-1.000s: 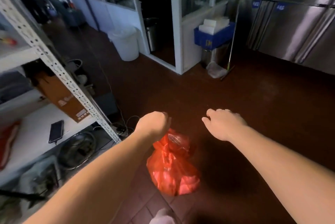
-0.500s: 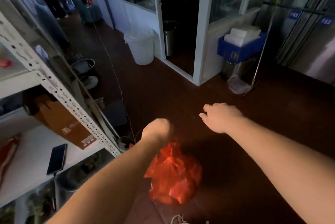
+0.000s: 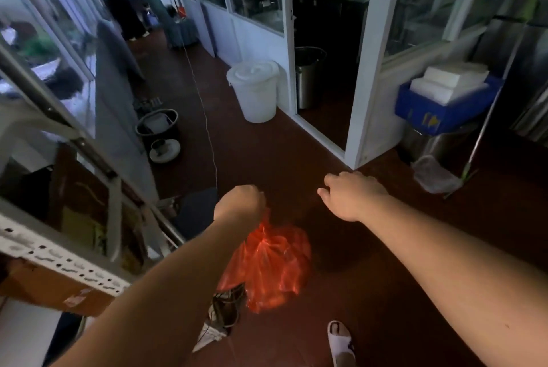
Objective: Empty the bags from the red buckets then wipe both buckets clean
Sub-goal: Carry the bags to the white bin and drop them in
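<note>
While the left hand (image 3: 240, 203) keeps its grip curled tight round the gathered neck of the red plastic bag (image 3: 268, 265), the bag hangs below the fist, clear of the floor (image 3: 370, 292), its thin film crinkled, translucent and bulging. The right hand (image 3: 351, 196) reaches forward beside it, holding nothing, its fingers loosely bent with the knuckles up; the two hands stay near each other but apart. Below the bag, a pale slide sandal (image 3: 341, 343) shows on the dark red-brown tiled floor, and a white and dark object lies just left of it, too blurred to name.

To the left stands a white perforated metal rack (image 3: 59, 259) with a brown cardboard box (image 3: 50, 292) under its shelf; a label on the box cannot be read. Compared with half a second ago, the view has lifted and swung along the corridor: the phone on the shelf has left the picture, and the white lidded bucket (image 3: 255, 93) now sits higher and larger.

Farther off, a blue crate (image 3: 439, 117) holding white foam boxes (image 3: 453, 81) rests on a steel bin, its yellow marks illegible. A steel pot (image 3: 308, 75) stands inside the white-framed glass doorway. At the corridor's end a person in dark clothes (image 3: 118, 1) stands.
</note>
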Motion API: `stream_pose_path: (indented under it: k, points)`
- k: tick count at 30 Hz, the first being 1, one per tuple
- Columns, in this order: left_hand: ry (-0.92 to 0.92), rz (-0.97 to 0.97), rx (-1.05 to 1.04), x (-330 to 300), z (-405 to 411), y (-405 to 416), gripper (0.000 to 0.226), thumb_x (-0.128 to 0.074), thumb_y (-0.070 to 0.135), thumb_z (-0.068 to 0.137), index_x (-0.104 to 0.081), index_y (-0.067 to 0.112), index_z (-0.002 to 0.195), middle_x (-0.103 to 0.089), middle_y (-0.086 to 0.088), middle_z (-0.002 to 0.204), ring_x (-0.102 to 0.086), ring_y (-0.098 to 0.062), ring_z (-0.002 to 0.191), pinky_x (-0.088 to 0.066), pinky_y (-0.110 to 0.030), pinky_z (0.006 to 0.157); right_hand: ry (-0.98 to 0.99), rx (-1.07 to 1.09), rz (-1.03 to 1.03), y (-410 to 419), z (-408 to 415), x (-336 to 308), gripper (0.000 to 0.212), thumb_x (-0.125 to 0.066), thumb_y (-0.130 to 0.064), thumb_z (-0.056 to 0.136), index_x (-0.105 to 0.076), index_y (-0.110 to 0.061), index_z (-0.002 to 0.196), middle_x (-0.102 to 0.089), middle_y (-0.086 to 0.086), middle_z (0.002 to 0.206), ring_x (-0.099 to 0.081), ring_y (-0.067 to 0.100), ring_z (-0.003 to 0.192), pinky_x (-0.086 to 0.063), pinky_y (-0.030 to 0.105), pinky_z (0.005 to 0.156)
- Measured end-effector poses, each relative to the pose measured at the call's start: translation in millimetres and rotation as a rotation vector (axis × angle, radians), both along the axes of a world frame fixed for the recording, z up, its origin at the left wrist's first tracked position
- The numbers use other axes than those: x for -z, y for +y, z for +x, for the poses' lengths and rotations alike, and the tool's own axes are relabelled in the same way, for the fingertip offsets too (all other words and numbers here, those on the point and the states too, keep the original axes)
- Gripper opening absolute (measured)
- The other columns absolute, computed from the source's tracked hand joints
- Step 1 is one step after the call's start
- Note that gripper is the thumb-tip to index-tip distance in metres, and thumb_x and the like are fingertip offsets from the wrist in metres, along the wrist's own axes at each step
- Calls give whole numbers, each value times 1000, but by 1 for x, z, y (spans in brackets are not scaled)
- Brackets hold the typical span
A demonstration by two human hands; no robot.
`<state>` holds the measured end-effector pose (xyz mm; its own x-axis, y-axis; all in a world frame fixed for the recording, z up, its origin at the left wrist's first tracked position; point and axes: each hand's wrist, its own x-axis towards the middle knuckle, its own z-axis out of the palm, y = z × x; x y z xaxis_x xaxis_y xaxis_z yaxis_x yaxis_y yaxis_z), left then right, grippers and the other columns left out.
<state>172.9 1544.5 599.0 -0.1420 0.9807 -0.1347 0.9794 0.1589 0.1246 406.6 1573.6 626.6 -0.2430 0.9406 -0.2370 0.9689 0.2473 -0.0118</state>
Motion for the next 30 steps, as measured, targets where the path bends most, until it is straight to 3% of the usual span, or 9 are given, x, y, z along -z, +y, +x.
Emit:
stream_pose_path:
  k: [7,16,20,25,30]
  points:
    - [-59,79,-213,-16,-19,114,40,-41,38,110,-70,11,106,-72,-16,114,-68,-38,109,-53,-42,86,82,-181,21,146,-18,-7,51,-26,-55,102,-55,-22,128,-61,8,121,-56,32,113,-47,52,93]
    - [-34,123,-244,-7,-60,233,37,-41,37,111,-62,17,89,-71,-12,101,-68,-34,97,-43,-37,70,39,-315,16,300,-89,2,50,-26,-55,100,-54,-23,126,-61,8,122,-55,33,114,-43,50,87]
    - [-3,124,-208,16,-100,291,40,-38,36,113,-68,13,99,-71,-8,101,-69,-30,96,-46,-37,69,13,-333,-5,371,-139,14,51,-26,-55,100,-52,-22,128,-60,9,123,-55,32,113,-42,50,87]
    - [-136,131,-253,27,-157,373,37,-43,40,109,-50,23,77,-66,-5,85,-69,-30,86,-45,-35,67,22,-314,-82,451,-209,17,52,-27,-55,100,-50,-22,134,-58,9,129,-53,32,118,-44,50,92]
    - [-93,100,-207,19,-212,456,36,-43,40,110,-64,18,90,-69,-4,90,-64,-23,77,-51,-35,68,62,-262,-148,525,-259,21,54,-28,-55,100,-47,-22,138,-57,8,133,-53,31,120,-46,50,94]
